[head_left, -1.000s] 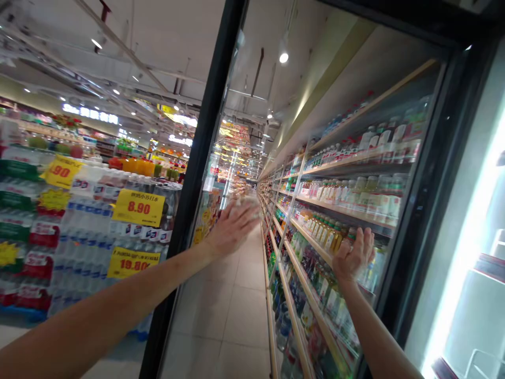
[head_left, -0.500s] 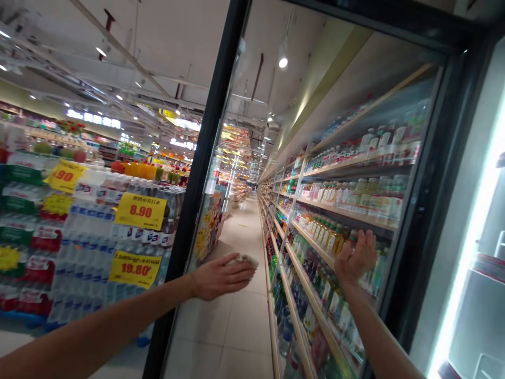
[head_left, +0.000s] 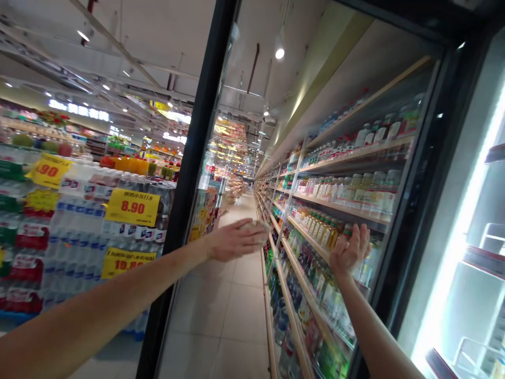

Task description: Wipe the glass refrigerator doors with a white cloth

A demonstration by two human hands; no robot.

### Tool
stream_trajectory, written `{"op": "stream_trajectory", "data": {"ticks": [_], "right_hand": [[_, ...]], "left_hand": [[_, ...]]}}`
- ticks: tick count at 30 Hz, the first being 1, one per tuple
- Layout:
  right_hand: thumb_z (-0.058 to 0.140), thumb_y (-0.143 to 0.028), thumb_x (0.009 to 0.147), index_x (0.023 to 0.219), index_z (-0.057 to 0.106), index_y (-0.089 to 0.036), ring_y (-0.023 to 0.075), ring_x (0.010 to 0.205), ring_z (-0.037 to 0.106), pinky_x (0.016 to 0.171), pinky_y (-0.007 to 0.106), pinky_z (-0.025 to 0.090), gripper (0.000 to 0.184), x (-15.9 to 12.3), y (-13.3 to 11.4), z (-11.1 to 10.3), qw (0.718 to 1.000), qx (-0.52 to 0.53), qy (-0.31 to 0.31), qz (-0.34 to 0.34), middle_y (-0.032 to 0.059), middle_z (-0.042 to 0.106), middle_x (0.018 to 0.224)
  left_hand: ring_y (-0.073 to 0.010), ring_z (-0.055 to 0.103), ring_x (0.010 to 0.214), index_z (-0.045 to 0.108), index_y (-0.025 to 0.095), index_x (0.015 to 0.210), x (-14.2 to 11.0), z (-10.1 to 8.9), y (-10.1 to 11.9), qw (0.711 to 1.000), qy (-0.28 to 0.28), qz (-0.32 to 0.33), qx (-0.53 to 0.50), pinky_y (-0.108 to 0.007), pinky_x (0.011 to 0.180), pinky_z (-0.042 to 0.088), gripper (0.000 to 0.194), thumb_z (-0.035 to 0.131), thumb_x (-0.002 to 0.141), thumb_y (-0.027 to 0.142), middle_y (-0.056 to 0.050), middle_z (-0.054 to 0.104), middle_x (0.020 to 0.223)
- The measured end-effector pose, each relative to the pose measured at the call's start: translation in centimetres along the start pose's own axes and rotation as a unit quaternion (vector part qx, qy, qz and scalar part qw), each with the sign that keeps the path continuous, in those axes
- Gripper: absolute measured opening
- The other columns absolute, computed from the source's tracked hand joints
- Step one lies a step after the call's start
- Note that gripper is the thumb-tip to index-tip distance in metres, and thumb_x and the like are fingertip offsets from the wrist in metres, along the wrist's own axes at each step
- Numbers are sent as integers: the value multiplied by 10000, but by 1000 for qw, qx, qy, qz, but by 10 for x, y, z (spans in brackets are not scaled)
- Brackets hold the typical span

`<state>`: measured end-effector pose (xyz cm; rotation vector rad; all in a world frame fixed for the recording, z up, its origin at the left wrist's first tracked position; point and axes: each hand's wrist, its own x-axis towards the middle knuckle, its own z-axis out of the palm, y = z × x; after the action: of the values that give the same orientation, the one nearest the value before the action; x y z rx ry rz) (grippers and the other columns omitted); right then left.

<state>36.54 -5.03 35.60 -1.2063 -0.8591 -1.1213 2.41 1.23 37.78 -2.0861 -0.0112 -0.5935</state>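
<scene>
A tall glass door [head_left: 242, 305] in a black frame [head_left: 199, 131] stands in front of me. My left hand [head_left: 232, 241] reaches across it, holding a pale, crumpled cloth [head_left: 259, 229] under its fingers against the glass. Motion blurs the cloth and fingertips a little. Farther right, my right hand [head_left: 349, 248] is raised at the glass near the door's right side. Its fingers point up, somewhat apart, and I see nothing in it. Whether its palm touches the pane is hard to tell.
Shelves of bottled drinks [head_left: 351, 189] appear in the glass, through it or reflected. On the right, a lit cooler interior [head_left: 453, 263] has wire racks. Stacked packs of water bottles [head_left: 74, 252] stand left of the frame, with yellow price signs [head_left: 132, 207].
My left hand and the cloth have moved right and slightly up across the glass. My right hand appears slightly farther left. The view has shifted a little.
</scene>
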Motion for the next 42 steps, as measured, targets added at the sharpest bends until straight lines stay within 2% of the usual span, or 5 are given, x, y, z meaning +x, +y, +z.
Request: {"op": "stream_trajectory", "data": {"ticks": [4, 24, 30, 36, 42], "right_hand": [[370, -291, 804, 1276, 426, -143, 266, 1292, 316, 1026, 530, 229, 498, 0, 1, -1, 1000, -1, -3, 0, 153, 398, 1364], [355, -286, 825, 1273, 427, -147, 261, 1289, 319, 1022, 529, 246, 475, 3, 4, -4, 1000, 1, -10, -3, 160, 407, 1354], [361, -293, 827, 1274, 426, -145, 256, 1288, 323, 1022, 517, 249, 476, 2, 6, -3, 1000, -2, -3, -5, 156, 410, 1354], [350, -294, 836, 1282, 417, -148, 247, 1290, 322, 1030, 503, 241, 474, 3, 3, -4, 1000, -7, -10, -3, 152, 403, 1361], [354, -287, 829, 1281, 414, -152, 251, 1289, 320, 1024, 514, 239, 476, 2, 5, -2, 1000, -5, -6, -1, 150, 405, 1360]], "left_hand": [[-206, 260, 1313, 451, 244, 1224, 42, -7, -16, 964, 107, -233, 71, -477, 1085, 148, 357, 397, 872, 230, -25, 357, 1400], [-185, 336, 1267, 547, 229, 1103, 158, 6, 1, 994, 85, 56, 41, -426, 1075, 208, 282, 394, 868, 206, -19, 471, 1310], [-237, 294, 1286, 490, 197, 1186, 181, -13, -27, 966, 144, -207, 58, -484, 1056, 204, 336, 325, 894, 212, -31, 417, 1350], [-182, 315, 1278, 537, 238, 1109, 175, 14, 6, 995, 76, 49, 47, -438, 1075, 200, 295, 341, 890, 220, 8, 467, 1314], [-254, 274, 1294, 480, 187, 1186, 183, -9, -29, 951, 174, -248, 60, -505, 1050, 202, 332, 348, 884, 230, -58, 399, 1362]]}}
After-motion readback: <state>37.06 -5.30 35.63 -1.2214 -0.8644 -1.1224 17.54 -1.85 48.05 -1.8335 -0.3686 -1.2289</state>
